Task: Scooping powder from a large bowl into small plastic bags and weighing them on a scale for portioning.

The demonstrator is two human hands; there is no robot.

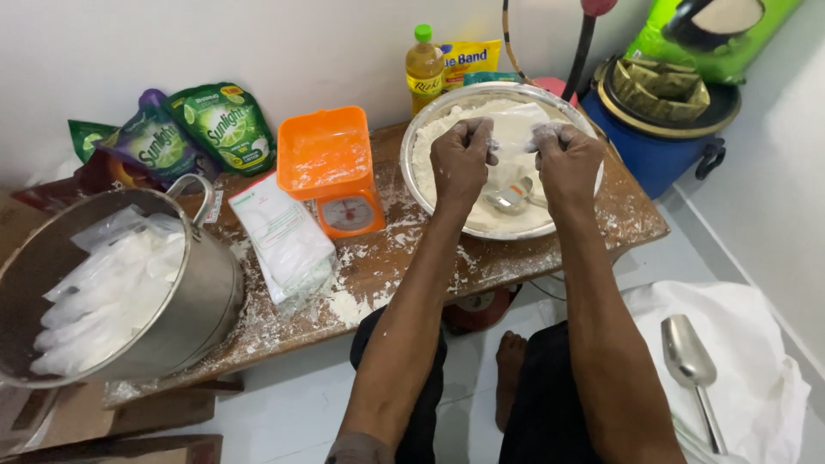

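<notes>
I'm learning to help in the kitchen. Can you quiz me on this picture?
1. True or false: the orange scale stands between the pot and the bowl.
2. What do both hands hold over the bowl? A) a clear bag B) a knife C) a cup
3. What lies in the flour just below the hands?

Key
1. True.
2. A: the left hand and right hand pinch a clear bag open between them.
3. A metal spoon.
</notes>
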